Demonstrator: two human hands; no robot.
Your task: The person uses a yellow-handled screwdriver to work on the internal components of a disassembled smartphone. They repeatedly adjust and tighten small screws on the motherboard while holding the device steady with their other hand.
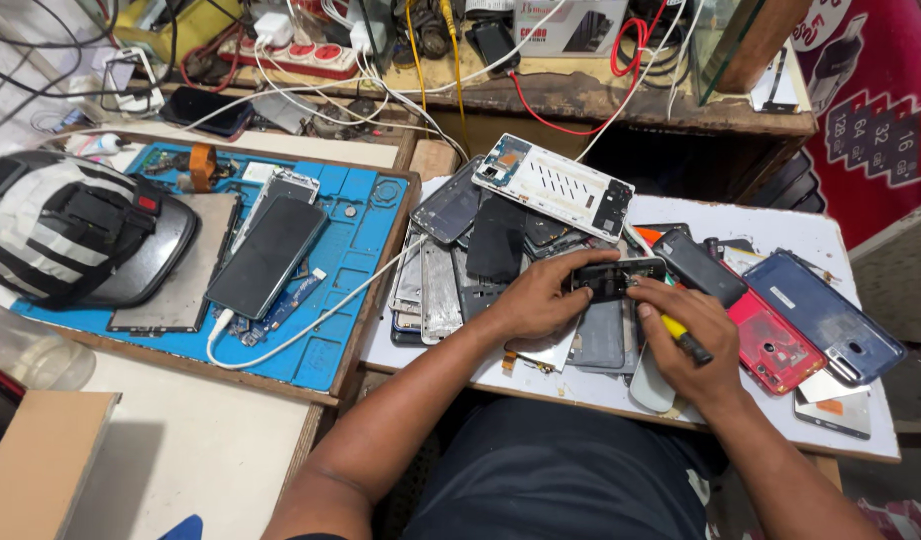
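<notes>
A black and white helmet (55, 235) lies at the far left, partly on a blue mat (355, 265) where a dark phone (267, 255) rests with a white cable (310, 320) beside it. Right of the mat, a white board (760, 225) carries a heap of phone parts. Over that heap, the left hand (540, 300) grips a small black phone (612, 278). The right hand (685, 345) is closed around a yellow-handled screwdriver (680, 335), its tip at the phone. A red back cover (770, 345) and a blue back cover (830, 315) lie further right.
</notes>
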